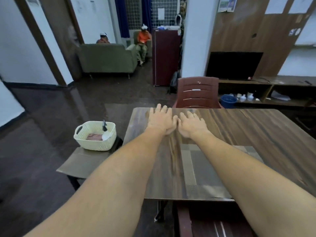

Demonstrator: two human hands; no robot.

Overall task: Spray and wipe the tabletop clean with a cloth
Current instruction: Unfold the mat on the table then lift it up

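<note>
Looking down from my head camera, I am stretching both arms out over the dark wood-grain laminate tabletop. My left hand and right hand are lying side by side near its far left corner, palms down, fingers straight and spread, thumbs almost meeting. Both are holding nothing. I cannot tell whether the palms are pressing on the wood or hovering just above it. The cleaning things are sitting off the table to my left, in a cream woven plastic basket on a low brown side table. A red-and-white striped cloth is lying folded in its bottom, and what looks like a white spray bottle with a dark trigger head is standing beside it. A maroon slatted plastic chair is standing at the table's far edge. I am judging that the task is only starting, with nothing sprayed or wiped yet. The next move is calling for my left hand to swing over to the basket and take up the bottle.
</note>
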